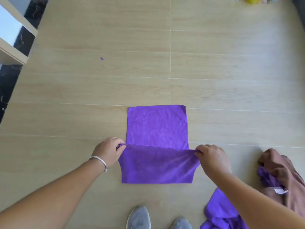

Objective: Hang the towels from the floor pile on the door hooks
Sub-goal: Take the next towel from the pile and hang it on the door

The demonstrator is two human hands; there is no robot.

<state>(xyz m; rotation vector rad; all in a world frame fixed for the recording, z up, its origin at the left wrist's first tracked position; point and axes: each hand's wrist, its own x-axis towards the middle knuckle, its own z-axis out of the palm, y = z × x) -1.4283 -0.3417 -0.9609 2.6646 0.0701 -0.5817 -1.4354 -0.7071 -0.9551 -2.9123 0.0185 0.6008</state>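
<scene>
A purple towel [156, 126] lies spread on the wooden floor in front of me. Its near end is folded over the rest. My left hand [108, 150] pinches the left corner of that folded edge, and my right hand [212, 158] pinches the right corner, so the edge is stretched taut between them. At the lower right sits a pile of towels: a brown towel [283, 172] on top, a crumpled purple towel [219, 212] below it. No door hooks are in view.
My two grey shoes [139, 218] stand at the bottom edge, just behind the towel. A light wooden door frame or cabinet [14, 52] with dark marble trim runs along the left. Some yellow and green items [252, 0] lie at the top right.
</scene>
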